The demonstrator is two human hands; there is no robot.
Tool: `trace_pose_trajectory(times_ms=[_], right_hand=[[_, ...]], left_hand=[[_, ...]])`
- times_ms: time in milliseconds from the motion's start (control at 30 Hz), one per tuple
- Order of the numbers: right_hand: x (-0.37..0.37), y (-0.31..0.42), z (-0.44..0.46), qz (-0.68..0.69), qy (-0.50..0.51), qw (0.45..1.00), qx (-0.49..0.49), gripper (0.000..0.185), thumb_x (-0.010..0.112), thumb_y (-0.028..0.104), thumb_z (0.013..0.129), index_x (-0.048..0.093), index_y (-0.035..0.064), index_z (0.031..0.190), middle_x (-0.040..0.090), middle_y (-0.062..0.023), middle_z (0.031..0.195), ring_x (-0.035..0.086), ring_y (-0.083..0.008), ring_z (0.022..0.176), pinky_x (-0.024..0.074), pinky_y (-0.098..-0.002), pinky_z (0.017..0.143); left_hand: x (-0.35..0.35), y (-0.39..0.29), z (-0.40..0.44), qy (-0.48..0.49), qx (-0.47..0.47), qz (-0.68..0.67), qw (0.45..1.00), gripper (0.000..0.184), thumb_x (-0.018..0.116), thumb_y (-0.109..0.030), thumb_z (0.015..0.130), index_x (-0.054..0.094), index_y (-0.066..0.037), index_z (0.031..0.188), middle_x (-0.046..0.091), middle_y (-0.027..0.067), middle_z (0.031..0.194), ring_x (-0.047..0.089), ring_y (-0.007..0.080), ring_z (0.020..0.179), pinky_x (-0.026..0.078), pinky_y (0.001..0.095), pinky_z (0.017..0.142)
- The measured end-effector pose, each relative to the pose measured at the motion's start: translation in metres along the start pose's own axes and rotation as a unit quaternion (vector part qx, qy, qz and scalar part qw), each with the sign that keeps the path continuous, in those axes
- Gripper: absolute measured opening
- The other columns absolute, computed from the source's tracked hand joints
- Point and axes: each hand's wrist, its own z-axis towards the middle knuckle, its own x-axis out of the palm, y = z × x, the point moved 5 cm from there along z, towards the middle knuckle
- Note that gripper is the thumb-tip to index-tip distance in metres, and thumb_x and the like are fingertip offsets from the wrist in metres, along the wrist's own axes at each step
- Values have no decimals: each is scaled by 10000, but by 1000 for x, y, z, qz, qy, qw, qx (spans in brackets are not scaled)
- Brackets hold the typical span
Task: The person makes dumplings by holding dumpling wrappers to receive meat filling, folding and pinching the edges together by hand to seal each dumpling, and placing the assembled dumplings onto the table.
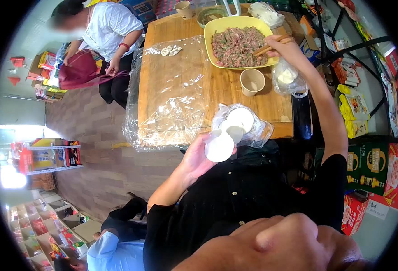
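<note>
In my left hand (196,159) lies a round white dumpling wrapper (219,147), held over the front edge of the table. Close beyond it, a stack of wrappers (241,118) rests in a clear plastic bag. My right hand (283,47) grips wooden chopsticks (271,46), their tips in the minced meat filling (237,45). That filling, flecked with green, fills a yellow bowl (208,45). Beneath the right wrist sits a plastic bag with white dough (287,75) in it. A few finished dumplings (171,50) sit on the plastic film at the far left.
Clear plastic film (174,95) covers the left half of the wooden table (223,86). A paper cup (252,82) stands before the bowl, another cup (183,10) behind. One person (113,36) sits at left with a dark red cloth; another person (117,248) is at lower left. Packed shelves line the right.
</note>
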Motion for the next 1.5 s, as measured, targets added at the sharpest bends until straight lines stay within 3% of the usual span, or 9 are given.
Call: trace_pose_trajectory(times_ms=[200,367,600,767,1033,1100,1233,1433,1500], right_hand=[[-11,63,-19,-113,-23,990,-81,270,572,257,930,622,21,1051,619,-13,914,604,-65,832,518,-204,747],[-17,78,-13,-109,-17,985,-134,257,562,248,934,618,17,1033,621,1,916,592,-59,873,506,-217,762],[40,41,27,-239,-74,898,-363,188,594,187,898,644,42,1007,633,-45,935,620,-214,877,486,-302,779],[74,32,11,-456,89,792,-396,171,577,80,866,621,15,1017,588,-114,1036,575,-307,964,478,-366,812],[42,83,-55,-315,84,867,-377,152,569,84,889,611,0,1008,623,-105,926,626,-240,858,498,-322,729],[17,77,-41,-160,-28,956,-244,183,560,149,927,607,-13,1000,639,-60,920,629,-148,825,501,-263,716],[23,65,-26,37,10,989,-144,190,527,173,958,594,-5,960,625,-41,905,609,-93,812,511,-227,711],[64,61,-23,54,79,987,-126,192,508,180,966,592,10,941,586,-9,800,591,-67,808,493,-212,702],[75,61,-28,-88,59,986,-130,192,504,172,966,594,5,933,581,-1,778,583,-63,804,474,-216,681]], left_hand=[[-4,5,-7,-27,-18,-28,999,601,516,-320,863,391,46,1323,510,182,1297,505,342,1185,362,533,1046],[-1,6,-8,-14,-21,-26,999,606,516,-326,858,403,38,1329,512,150,1304,529,264,1139,388,418,1020],[-6,0,-19,-43,2,-32,999,633,518,-329,857,377,50,1344,497,151,1326,493,261,1202,346,397,1052],[-4,-7,-30,-15,1,-55,998,644,519,-309,850,350,50,1358,458,175,1361,444,279,1261,312,432,1080],[3,-11,-27,-1,11,-83,996,647,541,-180,824,301,91,1360,423,200,1382,417,291,1288,286,417,1113],[4,-12,-23,-11,14,-62,998,703,569,-190,794,284,98,1369,399,211,1404,398,309,1306,274,427,1121],[10,-13,-22,22,13,-96,995,746,574,-178,775,248,105,1384,380,244,1406,386,327,1314,262,425,1127],[-1,-12,-18,32,12,-84,996,744,568,-205,785,255,107,1384,374,258,1406,383,341,1315,260,424,1125],[-5,-11,-20,24,8,-80,996,739,564,-218,792,261,106,1383,376,258,1406,384,342,1314,261,424,1124]])
